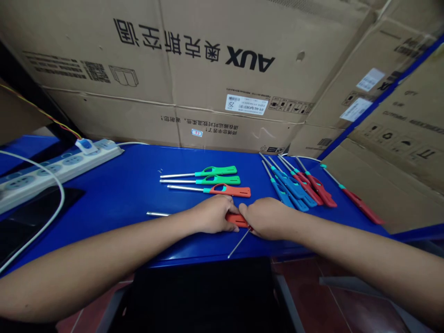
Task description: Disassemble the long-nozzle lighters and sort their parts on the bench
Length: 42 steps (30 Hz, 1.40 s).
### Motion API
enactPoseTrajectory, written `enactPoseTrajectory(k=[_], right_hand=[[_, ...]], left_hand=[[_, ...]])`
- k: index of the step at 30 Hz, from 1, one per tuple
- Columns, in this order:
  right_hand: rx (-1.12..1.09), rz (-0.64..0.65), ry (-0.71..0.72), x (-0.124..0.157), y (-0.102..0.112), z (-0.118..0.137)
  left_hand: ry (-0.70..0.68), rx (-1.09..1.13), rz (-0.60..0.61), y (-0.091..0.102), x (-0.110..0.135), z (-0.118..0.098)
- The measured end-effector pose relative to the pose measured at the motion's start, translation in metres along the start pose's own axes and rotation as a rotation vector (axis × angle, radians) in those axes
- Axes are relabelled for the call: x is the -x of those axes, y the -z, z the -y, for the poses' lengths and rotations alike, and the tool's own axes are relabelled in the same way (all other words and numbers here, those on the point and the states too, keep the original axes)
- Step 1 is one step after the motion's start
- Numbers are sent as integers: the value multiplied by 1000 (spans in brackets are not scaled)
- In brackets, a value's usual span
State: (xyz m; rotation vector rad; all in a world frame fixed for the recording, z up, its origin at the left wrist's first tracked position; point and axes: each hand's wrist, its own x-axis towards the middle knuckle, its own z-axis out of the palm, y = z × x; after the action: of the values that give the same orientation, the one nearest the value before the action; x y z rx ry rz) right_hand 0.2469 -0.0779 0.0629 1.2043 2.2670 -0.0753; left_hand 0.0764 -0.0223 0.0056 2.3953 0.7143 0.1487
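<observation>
Two bare forearms angle in from either side — the left forearm (121, 256) rising rightward, the right forearm (357, 252) leftward. The left hand (213, 215), back upward, grips with bent digits; just beside it, the right hand (268, 218) curls — fist-like, gripping too.

Bare left forearm (114, 259) and right forearm (357, 249); left hand (215, 213) and right hand (268, 218) also bare. Dark sleeve edge (27, 326) lower left, fabric too dim.
</observation>
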Motion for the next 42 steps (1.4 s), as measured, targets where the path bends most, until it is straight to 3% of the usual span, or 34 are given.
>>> enactPoseTrajectory(k=[4,7,9,11,13,16,28,42], right_hand=[[114,18,168,-1,0,-12],[106,-62,270,2,-4,-20],[24,-169,202,5,-9,-22],[-53,-254,5,8,-15,-17],[-93,-269,-177,8,-21,-6],[-169,-207,-287,5,-27,13],[-315,-27,-449,3,-9,28],[-288,-50,-394,9,-3,27]], left_hand=[[31,51,31,1,-2,2],[24,40,6,0,-2,2],[-1,23,-22,-1,-1,3],[-29,27,-38,-2,0,4],[-54,52,-46,-4,1,5],[-59,70,-44,-5,1,6],[-46,16,-11,-3,1,-1],[-51,-46,-55,-5,2,-5]])
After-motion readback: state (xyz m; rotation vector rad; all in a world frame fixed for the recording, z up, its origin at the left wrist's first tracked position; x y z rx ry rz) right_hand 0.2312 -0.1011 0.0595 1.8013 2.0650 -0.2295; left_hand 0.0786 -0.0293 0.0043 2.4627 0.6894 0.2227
